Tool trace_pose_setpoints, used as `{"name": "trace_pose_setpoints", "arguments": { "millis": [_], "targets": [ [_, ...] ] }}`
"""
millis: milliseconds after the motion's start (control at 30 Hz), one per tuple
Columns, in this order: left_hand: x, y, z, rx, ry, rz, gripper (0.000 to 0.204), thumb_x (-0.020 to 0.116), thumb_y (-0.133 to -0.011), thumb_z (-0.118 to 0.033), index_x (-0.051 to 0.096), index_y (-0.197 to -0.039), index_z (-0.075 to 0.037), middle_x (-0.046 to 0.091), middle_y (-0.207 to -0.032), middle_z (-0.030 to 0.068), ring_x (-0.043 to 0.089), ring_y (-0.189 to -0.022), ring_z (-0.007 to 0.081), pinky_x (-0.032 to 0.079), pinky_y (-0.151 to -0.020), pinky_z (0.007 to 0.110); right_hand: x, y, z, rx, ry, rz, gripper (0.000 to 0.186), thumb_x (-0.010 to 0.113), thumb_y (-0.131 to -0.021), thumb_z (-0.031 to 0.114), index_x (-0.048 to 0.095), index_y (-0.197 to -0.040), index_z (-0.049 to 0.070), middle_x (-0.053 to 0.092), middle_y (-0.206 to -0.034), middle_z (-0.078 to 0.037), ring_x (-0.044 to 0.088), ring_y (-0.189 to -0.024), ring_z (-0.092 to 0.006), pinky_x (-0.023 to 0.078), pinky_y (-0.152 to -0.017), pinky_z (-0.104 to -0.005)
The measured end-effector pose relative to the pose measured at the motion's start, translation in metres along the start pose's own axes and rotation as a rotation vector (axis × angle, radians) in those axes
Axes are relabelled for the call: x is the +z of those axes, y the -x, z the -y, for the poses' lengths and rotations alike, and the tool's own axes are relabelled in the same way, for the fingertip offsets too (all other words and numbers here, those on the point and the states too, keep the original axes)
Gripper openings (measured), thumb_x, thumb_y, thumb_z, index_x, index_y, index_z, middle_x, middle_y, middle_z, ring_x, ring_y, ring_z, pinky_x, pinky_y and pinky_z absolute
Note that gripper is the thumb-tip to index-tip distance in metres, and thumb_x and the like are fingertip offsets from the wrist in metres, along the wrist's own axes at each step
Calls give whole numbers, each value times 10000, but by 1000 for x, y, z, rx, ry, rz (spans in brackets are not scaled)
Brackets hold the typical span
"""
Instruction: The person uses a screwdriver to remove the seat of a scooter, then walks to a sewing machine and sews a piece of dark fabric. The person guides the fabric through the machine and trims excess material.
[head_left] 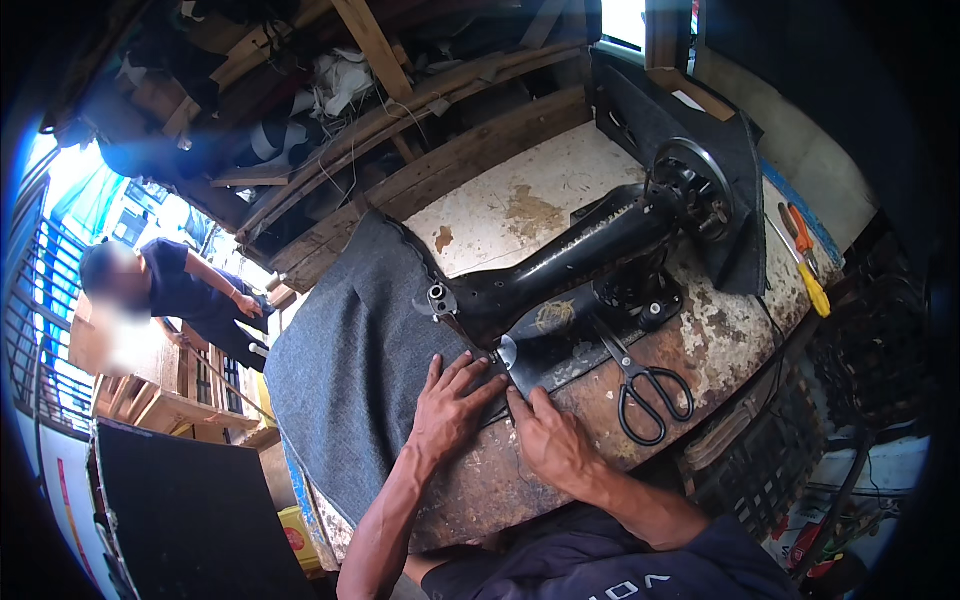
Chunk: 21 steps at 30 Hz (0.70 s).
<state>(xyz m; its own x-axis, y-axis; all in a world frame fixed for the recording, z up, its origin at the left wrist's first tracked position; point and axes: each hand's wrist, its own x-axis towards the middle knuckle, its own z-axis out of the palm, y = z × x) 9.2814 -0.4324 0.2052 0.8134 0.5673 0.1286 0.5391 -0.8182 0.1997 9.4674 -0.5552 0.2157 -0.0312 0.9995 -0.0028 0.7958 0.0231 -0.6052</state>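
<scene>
A dark grey fabric (345, 330) drapes over the left of the worktable and runs under the head of a black sewing machine (570, 260). My left hand (447, 405) lies flat on it just in front of the needle area, fingers stretched and slightly apart. Close beside, my right hand (555, 440) has its fingers bent, the foremost tips pinched at the fabric's edge; what lies under them is partly hidden. Black-handled scissors (650, 395) rest to the right of this hand, blades toward the machine's base. The needle itself is too small to make out.
The worn worktable (470, 500) has peeling paint. A yellow-handled screwdriver (815, 288) and an orange-handled tool (798, 228) lie at its right. More dark material (740, 200) hangs by the handwheel (695, 185). Wooden shelving (400, 150) stands behind; another person (195, 285) is at far left.
</scene>
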Motion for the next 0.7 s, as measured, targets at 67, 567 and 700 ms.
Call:
{"name": "trace_pose_setpoints", "arguments": {
  "millis": [67, 567, 700],
  "targets": [
    [-1, -2, 2, -14, -11, 13, 528, 664, -900, -127, 686, -1404, -286, 597, -1490, 72, 495, -1472, 324, 298, -1248, 652, -2, -2, 1, 2, -18, -4, 498, 550, -971, 55, 521, -1446, -92, 575, -1177, -267, 736, -776, -452, 628, -706, -530],
    [-2, -6, 15, -10, 24, -37, 462, 663, -952, -183, 691, -1401, -285, 600, -1483, 99, 501, -1468, 338, 301, -1238, 663, 6, -12, 4, 27, -18, -42, 530, 610, -953, 96, 554, -1460, -49, 576, -1129, -276, 702, -764, -490, 593, -701, -556],
    [1, -6, 23, 13, 64, -89, 436, 697, -937, -188, 724, -1361, -289, 619, -1477, 102, 524, -1458, 334, 308, -1233, 668, 2, -15, 5, 70, -5, -7, 561, 619, -944, 120, 549, -1477, -40, 578, -1142, -279, 701, -769, -500, 594, -715, -559]
  ]
}}
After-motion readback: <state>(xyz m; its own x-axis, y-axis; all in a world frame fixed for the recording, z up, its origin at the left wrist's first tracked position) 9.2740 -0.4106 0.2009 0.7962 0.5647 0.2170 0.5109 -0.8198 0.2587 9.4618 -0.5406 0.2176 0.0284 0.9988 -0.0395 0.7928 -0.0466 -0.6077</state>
